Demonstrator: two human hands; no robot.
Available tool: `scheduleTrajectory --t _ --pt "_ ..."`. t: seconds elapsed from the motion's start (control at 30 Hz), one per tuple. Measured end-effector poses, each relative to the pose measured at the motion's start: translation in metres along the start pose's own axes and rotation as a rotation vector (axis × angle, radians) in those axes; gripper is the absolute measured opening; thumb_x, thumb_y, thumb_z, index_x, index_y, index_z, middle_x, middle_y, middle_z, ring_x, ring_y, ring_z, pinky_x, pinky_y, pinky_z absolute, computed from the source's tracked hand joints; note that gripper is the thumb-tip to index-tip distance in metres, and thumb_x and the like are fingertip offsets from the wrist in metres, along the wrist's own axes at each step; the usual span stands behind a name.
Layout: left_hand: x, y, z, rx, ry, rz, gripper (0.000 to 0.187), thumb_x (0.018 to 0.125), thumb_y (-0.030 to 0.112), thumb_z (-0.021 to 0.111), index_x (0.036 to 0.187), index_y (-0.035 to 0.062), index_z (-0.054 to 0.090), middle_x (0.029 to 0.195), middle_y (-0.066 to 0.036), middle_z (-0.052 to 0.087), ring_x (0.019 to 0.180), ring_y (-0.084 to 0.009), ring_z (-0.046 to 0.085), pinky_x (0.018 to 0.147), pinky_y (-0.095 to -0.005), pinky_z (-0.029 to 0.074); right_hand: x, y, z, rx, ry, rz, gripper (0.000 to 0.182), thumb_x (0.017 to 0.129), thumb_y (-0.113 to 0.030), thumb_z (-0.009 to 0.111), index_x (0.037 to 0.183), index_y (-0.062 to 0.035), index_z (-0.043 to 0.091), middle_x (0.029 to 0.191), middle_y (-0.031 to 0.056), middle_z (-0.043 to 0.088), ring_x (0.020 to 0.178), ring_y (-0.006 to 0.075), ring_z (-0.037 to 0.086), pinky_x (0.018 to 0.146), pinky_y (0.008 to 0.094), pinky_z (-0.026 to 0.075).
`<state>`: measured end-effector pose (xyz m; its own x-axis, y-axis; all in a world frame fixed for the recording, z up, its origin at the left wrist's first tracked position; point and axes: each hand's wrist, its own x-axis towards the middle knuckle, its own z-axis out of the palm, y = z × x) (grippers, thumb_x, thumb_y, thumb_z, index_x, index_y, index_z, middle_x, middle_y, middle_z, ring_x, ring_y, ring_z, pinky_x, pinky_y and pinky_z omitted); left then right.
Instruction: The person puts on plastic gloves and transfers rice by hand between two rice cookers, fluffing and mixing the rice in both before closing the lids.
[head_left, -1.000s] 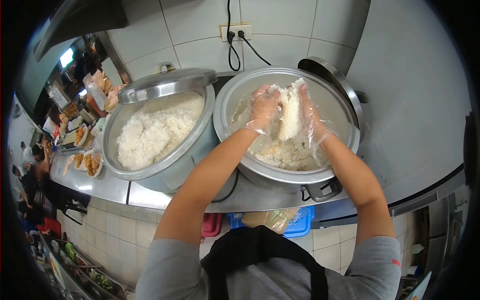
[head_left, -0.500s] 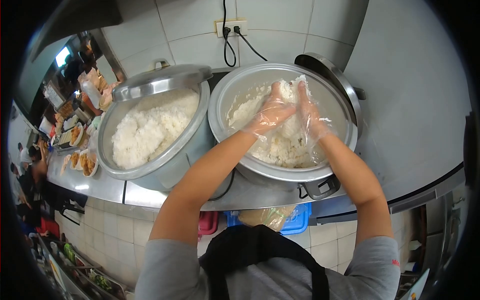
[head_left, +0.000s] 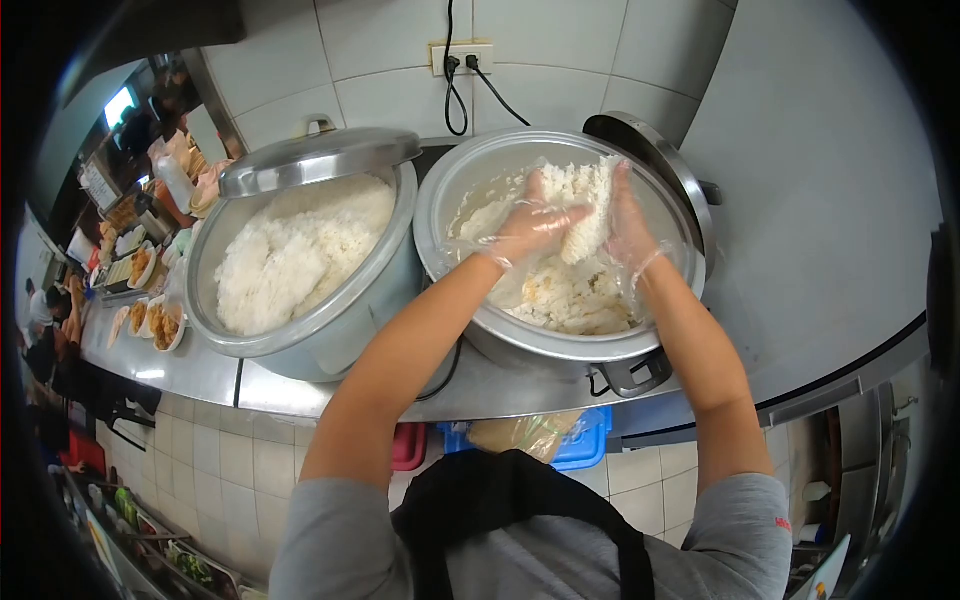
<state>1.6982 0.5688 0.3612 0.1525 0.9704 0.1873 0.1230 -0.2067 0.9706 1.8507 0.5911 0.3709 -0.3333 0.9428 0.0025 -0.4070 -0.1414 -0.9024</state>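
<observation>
My left hand (head_left: pixel 532 228) and my right hand (head_left: pixel 628 225), both in thin clear plastic gloves, press a large clump of white rice (head_left: pixel 585 232) between them. They are inside the right-hand metal pot (head_left: pixel 436 210), raised over its loose rice (head_left: pixel 578 303). Some of that loose rice looks yellowish. To the left is a second pot (head_left: pixel 352 338), heaped with white rice (head_left: pixel 290 262). Its metal lid (head_left: pixel 330 160) lies tilted across the back of the rim. Another lid (head_left: pixel 645 145) leans behind the right-hand pot.
Both pots stand on a steel counter (head_left: pixel 285 392) against a tiled wall with an outlet (head_left: pixel 463 58) and plugged cords. Trays of fried food (head_left: pixel 163 325) sit far left, with people beyond. A grey panel (head_left: pixel 820 200) rises at right; a blue bin (head_left: pixel 583 447) is below.
My hands have lifted a bulky clump of rice higher between the palms and moved slightly further apart. More of the loose rice below shows. The view has shifted slightly.
</observation>
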Motion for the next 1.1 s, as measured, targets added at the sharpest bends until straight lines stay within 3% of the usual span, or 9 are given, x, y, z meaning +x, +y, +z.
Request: scheduleTrajectory --t 0.07,0.23,0.47,0.5,0.6,0.67,0.77,1.0,1.1 --pt "-0.005 0.000 0.005 0.069 -0.159 0.016 0.093 0.076 0.033 0.061 0.134 -0.0017 -0.002 0.112 -0.022 0.047 0.102 -0.0272 0.051 0.077 -0.0340 0.047 0.007 0.006 -0.010 0.020 0.041 0.001 0.087 0.075 -0.071 0.035 0.130 -0.0032 0.031 0.128 0.0144 0.039 0.119 0.0262 0.037 0.100 0.0370 0.029" --pt "-0.008 0.009 0.013 0.285 -0.120 0.067 0.092 0.074 0.036 0.058 0.132 -0.0064 0.000 0.114 -0.030 0.044 0.107 -0.0344 0.048 0.088 -0.0341 0.039 -0.007 0.000 0.010 -0.280 0.290 0.079 0.106 0.065 -0.075 0.047 0.135 -0.0018 0.018 0.141 0.0151 0.017 0.130 0.0319 0.012 0.105 0.0425 0.011" --pt "0.007 0.010 0.003 0.244 -0.050 -0.078 0.068 0.078 0.019 0.047 0.132 -0.0041 0.014 0.119 -0.025 0.044 0.111 -0.0336 0.044 0.091 -0.0332 0.036 0.002 -0.001 0.004 -0.309 0.391 0.074 0.093 0.070 -0.066 0.052 0.133 -0.0027 0.027 0.136 0.0155 0.028 0.126 0.0312 0.024 0.103 0.0383 0.019" --pt "0.011 0.001 0.001 0.245 -0.052 -0.076 0.068 0.078 0.019 0.047 0.132 -0.0041 0.014 0.119 -0.025 0.044 0.111 -0.0336 0.044 0.091 -0.0332 0.036 0.007 0.000 -0.002 -0.161 0.224 0.043 0.093 0.070 -0.067 0.052 0.133 -0.0036 0.026 0.136 0.0157 0.028 0.126 0.0316 0.023 0.103 0.0399 0.019" --pt "0.008 -0.001 -0.005 0.312 -0.035 0.073 0.068 0.080 0.018 0.047 0.135 -0.0008 0.012 0.128 -0.019 0.038 0.110 -0.0313 0.045 0.082 -0.0339 0.043 0.010 -0.003 -0.010 0.003 0.013 0.009 0.093 0.070 -0.068 0.050 0.135 -0.0062 0.024 0.138 0.0155 0.023 0.128 0.0314 0.019 0.104 0.0435 0.016" --pt "-0.002 0.008 -0.004 -0.265 -0.254 -0.138 0.075 0.079 0.020 0.051 0.135 -0.0028 0.006 0.134 -0.021 0.028 0.111 -0.0304 0.045 0.074 -0.0331 0.047 0.010 -0.003 -0.014 0.019 -0.024 0.007 0.094 0.070 -0.069 0.049 0.136 -0.0079 0.022 0.140 0.0151 0.020 0.130 0.0308 0.015 0.104 0.0454 0.013" --pt "-0.006 0.002 0.009 0.005 -0.228 -0.009 0.083 0.077 0.020 0.057 0.134 -0.0064 0.004 0.135 -0.024 0.023 0.112 -0.0292 0.044 0.066 -0.0310 0.050 0.012 -0.001 -0.020 -0.142 0.283 0.025 0.093 0.071 -0.067 0.049 0.136 -0.0069 0.021 0.140 0.0147 0.018 0.130 0.0289 0.014 0.104 0.0458 0.012" --pt "-0.006 0.006 0.015 0.464 -0.063 0.050 0.085 0.073 0.015 0.063 0.133 -0.0083 0.007 0.126 -0.024 0.035 0.096 -0.0206 0.051 0.065 -0.0296 0.050 0.000 -0.004 0.002 -0.058 0.207 -0.015 0.085 0.074 -0.063 0.050 0.130 -0.0026 0.030 0.131 0.0146 0.035 0.122 0.0269 0.032 0.101 0.0402 0.024" --pt "-0.010 0.015 0.004 -0.074 -0.180 -0.058 0.079 0.074 0.016 0.062 0.132 -0.0060 0.014 0.120 -0.022 0.040 0.091 -0.0191 0.051 0.070 -0.0293 0.049 0.002 -0.010 -0.003 0.105 0.074 -0.038 0.074 0.077 -0.060 0.049 0.123 -0.0024 0.039 0.120 0.0135 0.047 0.111 0.0252 0.046 0.095 0.0380 0.035"
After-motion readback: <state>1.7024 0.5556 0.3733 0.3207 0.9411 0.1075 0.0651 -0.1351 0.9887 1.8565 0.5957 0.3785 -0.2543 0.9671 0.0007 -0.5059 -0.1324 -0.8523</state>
